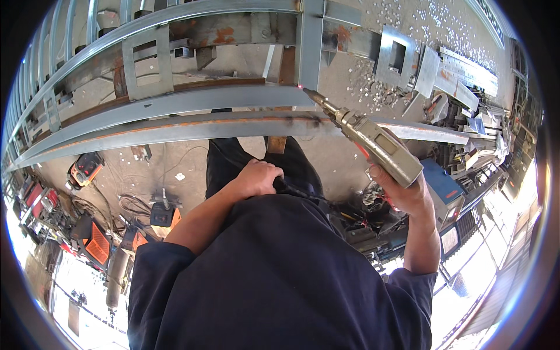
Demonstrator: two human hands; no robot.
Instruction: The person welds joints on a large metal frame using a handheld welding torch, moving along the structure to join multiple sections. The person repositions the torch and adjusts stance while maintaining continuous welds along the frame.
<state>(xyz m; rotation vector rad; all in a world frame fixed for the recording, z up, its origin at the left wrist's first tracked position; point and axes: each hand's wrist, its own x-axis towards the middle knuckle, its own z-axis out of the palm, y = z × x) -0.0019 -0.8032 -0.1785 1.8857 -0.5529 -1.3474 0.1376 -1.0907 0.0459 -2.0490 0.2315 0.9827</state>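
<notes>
My right hand [402,192] is wrapped round the grip of a handheld laser welding gun [382,149], a gold-brown metal tool with a long tapered nozzle. The nozzle points up and left, and a small red light shows at its tip, by the joint of a steel upright [309,46] and a grey horizontal steel tube [192,102]. Whether the tip touches the steel I cannot tell. At my waist, my left hand [256,178] is closed, its fingers curled beside something black; what they hold, if anything, is hidden.
A second long steel tube [233,125] crosses in front of my legs. Square plates with cut-outs [395,55] sit on the steelwork beyond. An orange-black machine [92,242] stands at left, a blue-grey box [440,189] at right. Small bright scraps [373,87] litter the floor.
</notes>
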